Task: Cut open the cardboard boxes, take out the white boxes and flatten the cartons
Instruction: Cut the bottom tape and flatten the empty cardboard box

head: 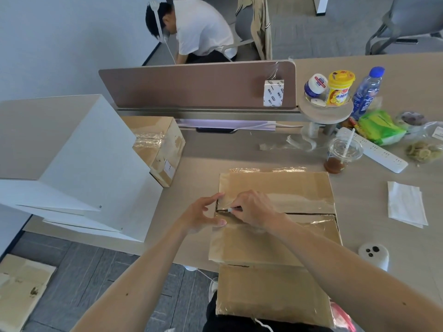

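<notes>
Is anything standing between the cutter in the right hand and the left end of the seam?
Nothing lies on the seam, but the left hand rests on the cardboard box there, finger and thumb flanking the cutter tip.

Tool [231, 209] was mostly buried in the right hand [254, 208]; only a pale tip showed, type unclear. Carton [275, 188] contents were hidden under taped flaps. Label [169, 169] on the second carton [153, 130] was too small to read. Flattened cardboard [21, 288] was clipped by the left edge. Pink item [342, 315] was half behind the forearm, unidentifiable.
</notes>
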`<move>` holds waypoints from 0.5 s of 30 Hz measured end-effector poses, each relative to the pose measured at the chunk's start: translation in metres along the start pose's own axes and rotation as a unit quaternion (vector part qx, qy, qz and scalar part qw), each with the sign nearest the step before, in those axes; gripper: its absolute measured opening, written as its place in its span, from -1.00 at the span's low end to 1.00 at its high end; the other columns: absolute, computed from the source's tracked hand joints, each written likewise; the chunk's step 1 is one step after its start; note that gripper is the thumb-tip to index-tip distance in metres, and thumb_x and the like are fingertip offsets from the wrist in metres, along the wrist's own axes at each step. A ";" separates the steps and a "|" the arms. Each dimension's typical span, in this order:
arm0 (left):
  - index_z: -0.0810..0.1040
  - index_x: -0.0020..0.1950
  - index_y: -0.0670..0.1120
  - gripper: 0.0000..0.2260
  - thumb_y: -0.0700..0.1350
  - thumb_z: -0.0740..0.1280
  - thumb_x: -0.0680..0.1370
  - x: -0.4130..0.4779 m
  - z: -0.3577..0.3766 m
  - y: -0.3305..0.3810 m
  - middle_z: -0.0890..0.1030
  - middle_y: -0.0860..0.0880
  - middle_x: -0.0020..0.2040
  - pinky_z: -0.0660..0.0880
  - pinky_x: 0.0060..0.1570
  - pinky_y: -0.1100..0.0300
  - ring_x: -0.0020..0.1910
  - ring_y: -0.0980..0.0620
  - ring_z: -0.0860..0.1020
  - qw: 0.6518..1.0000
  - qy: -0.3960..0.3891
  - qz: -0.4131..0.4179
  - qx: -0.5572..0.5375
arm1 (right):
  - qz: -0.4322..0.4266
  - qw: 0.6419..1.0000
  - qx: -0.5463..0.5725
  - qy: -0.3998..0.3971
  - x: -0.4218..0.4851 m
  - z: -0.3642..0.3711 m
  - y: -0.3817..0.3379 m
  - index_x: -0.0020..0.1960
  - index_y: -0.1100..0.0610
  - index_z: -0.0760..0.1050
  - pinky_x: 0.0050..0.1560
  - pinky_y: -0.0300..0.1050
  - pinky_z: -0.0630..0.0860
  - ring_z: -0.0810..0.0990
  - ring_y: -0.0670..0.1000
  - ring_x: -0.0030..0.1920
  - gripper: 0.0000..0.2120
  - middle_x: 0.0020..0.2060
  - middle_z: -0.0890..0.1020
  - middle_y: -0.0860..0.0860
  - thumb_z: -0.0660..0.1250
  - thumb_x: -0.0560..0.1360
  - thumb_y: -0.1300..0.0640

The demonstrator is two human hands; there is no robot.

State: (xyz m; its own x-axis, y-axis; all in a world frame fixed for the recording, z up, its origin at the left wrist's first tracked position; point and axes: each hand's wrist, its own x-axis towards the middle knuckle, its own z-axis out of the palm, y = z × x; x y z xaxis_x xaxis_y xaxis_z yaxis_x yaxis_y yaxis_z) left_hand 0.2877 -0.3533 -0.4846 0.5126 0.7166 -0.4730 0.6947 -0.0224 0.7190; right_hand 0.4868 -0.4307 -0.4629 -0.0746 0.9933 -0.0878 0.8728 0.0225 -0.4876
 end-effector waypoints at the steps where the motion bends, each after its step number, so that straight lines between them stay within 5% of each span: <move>1: 0.33 0.42 0.39 -0.28 0.09 0.60 0.37 0.000 0.000 -0.001 0.37 0.20 0.36 0.42 0.00 0.27 0.27 0.04 0.43 1.000 0.000 0.000 -0.001 | -0.002 1.000 -0.001 0.001 0.000 0.000 0.000 -0.08 0.08 0.67 -0.15 -0.10 0.40 0.59 0.08 -0.03 -0.81 -0.03 0.68 -0.04 0.31 0.55 0.04; 9: 0.35 0.47 0.34 -0.25 0.09 0.61 0.36 0.003 0.001 -0.002 0.38 0.18 0.39 0.41 0.02 0.21 0.28 0.03 0.43 1.000 -0.004 -0.006 -0.005 | -0.026 0.999 -0.027 -0.033 0.003 -0.005 -0.002 -0.08 0.07 0.68 -0.08 -0.02 0.50 0.57 0.10 -0.09 -0.75 -0.11 0.65 -0.01 0.26 0.58 0.01; 15: 0.30 0.29 0.53 -0.31 0.06 0.60 0.38 0.000 -0.001 0.001 0.39 0.17 0.37 0.42 0.12 0.16 0.28 0.04 0.44 1.000 -0.008 -0.006 -0.003 | -0.011 0.996 -0.072 -0.052 0.008 -0.009 -0.006 -0.10 0.06 0.66 -0.04 -0.03 0.47 0.59 0.19 -0.08 -0.78 -0.07 0.66 0.04 0.25 0.54 0.04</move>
State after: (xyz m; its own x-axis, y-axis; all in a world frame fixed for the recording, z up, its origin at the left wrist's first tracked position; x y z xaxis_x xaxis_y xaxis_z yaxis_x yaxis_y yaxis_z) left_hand 0.2880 -0.3523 -0.4832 0.5119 0.7055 -0.4901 0.6983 -0.0094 0.7158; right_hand 0.4855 -0.4219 -0.4530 -0.1374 0.9755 -0.1720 0.9297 0.0671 -0.3621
